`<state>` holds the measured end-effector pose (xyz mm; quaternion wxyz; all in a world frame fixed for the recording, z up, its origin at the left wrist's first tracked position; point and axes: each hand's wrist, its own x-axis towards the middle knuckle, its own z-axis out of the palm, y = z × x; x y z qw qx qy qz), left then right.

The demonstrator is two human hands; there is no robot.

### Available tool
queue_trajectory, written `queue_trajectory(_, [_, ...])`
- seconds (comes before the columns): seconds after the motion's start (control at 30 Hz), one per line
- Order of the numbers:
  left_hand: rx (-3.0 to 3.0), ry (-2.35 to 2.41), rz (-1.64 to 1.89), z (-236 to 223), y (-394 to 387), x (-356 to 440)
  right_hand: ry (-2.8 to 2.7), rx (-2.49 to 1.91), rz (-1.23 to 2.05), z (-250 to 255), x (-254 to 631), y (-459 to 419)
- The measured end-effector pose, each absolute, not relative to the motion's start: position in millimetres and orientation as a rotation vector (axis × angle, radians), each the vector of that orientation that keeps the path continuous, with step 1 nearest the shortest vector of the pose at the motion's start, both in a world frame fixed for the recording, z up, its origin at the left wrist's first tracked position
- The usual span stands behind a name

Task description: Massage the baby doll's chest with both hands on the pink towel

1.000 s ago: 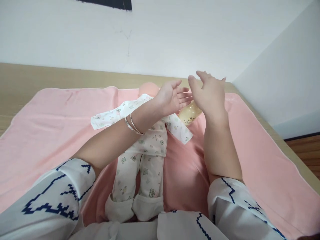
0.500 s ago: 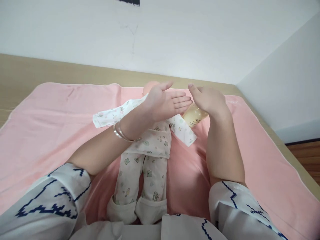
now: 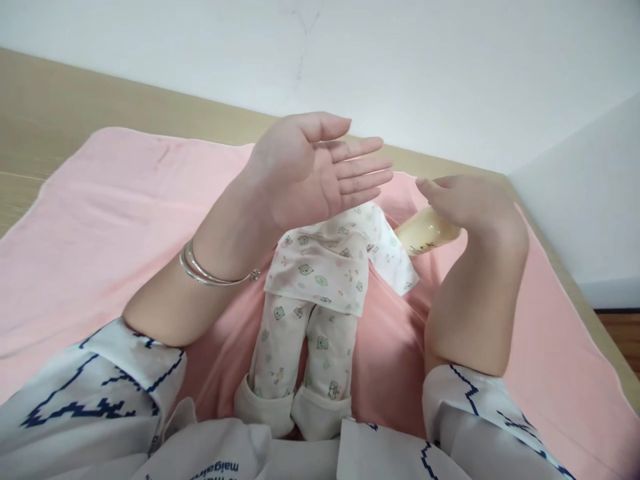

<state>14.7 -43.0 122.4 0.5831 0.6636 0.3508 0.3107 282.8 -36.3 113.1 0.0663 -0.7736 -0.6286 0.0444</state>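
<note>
A baby doll (image 3: 320, 267) in white printed pyjamas lies on its back on a pink blanket (image 3: 100, 220), feet toward me. My left hand (image 3: 313, 170) is raised above the doll's chest, palm up, fingers stretched out and holding nothing; a silver bangle (image 3: 205, 273) circles that wrist. My right hand (image 3: 470, 203) hovers to the right of the doll with its fingers curled downward over a pale yellow bottle (image 3: 425, 233) that lies on the blanket. Whether it touches the bottle I cannot tell. The doll's head is hidden behind my left hand.
The blanket covers a light wooden surface (image 3: 45, 107) set against a white wall (image 3: 400, 67). The surface's right edge (image 3: 585, 313) runs close to a second wall, with dark wood floor (image 3: 623, 333) below it. My white sleeves with blue zigzag trim fill the bottom of the view.
The hands, held close together a second ago, have drawn apart. My left hand rose and came nearer the camera; my right hand dropped lower over the bottle. The view tilted down.
</note>
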Motion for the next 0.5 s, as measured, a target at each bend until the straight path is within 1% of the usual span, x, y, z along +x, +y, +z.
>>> queue_trajectory(0.1, [1.425, 0.759, 0.711, 136, -57, 18, -1.785, -2.471, 0.161, 116, 278, -41])
queue_trajectory(0.23, [1.522, 0.807, 0.748, 123, -57, 21, -1.803, -2.412, 0.111, 120, 271, -49])
queue_trajectory(0.37, [1.742, 0.948, 0.883, 112, -59, 30, -1.900, -2.194, -0.113, 122, 255, -67])
queue_trajectory(0.5, [1.502, 0.960, 0.733, 131, -87, 43, -1.896, -1.712, -0.098, 113, 219, -97])
